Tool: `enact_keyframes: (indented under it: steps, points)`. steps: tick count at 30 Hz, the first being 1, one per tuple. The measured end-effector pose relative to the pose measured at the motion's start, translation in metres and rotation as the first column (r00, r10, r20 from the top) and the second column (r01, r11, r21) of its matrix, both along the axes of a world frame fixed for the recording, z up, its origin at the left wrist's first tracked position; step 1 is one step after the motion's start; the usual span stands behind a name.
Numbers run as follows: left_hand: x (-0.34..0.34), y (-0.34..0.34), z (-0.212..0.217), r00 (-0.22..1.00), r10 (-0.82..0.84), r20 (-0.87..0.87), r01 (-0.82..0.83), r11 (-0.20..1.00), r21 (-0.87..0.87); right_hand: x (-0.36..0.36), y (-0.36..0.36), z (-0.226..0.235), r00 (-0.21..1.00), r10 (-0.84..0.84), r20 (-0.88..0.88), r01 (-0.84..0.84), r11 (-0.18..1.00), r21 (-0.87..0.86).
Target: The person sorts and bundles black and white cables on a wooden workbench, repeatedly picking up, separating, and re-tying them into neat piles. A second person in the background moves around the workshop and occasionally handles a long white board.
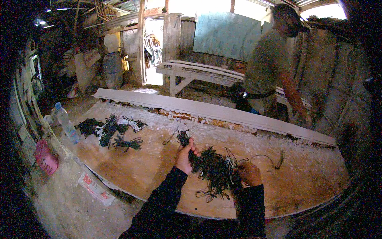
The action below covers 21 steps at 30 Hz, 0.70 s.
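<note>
Dark cord tangle between hands; left hand grip pinches small tuft.

A clear plastic bottle is lying at the tabletop's left edge. A person is standing beyond a long pale plank.

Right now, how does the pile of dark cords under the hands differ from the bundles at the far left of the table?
The pile is one loose tangle with strands straying outward; the bundles lie as several separate bunches. The left hand and right hand grip the pile; nobody touches the bundles. The bundles include white strands near a plastic bottle. Both rest on the same wooden table.
</note>
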State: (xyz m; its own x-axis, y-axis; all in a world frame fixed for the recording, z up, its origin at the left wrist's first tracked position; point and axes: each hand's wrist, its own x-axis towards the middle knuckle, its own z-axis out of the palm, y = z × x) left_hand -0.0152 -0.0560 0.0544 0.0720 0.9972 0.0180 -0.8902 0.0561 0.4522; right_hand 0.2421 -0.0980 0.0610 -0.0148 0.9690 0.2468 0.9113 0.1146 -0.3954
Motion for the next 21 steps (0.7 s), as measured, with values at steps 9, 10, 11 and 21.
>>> enact_keyframes:
  steps: [9,10,11,21]
  points:
    - [0.007,0.003,-0.006,0.997,-0.058,-0.041,0.06,0.997,0.047,0.004,0.008,0.003,0.968,0.047,-0.245,0.036,0.946,0.321]
    - [0.007,0.002,-0.006,0.996,-0.061,-0.06,0.064,0.997,0.048,0.003,0.008,0.003,0.95,0.032,-0.31,0.071,0.946,0.315]
    - [0.008,0.0,-0.005,0.995,-0.065,-0.078,0.069,0.996,0.05,0.002,0.008,0.004,0.94,0.037,-0.339,0.085,0.937,0.338]
    - [0.024,-0.01,-0.01,0.941,-0.161,-0.296,0.209,0.968,0.14,-0.015,0.001,0.015,0.533,0.176,-0.827,0.056,0.969,0.242]
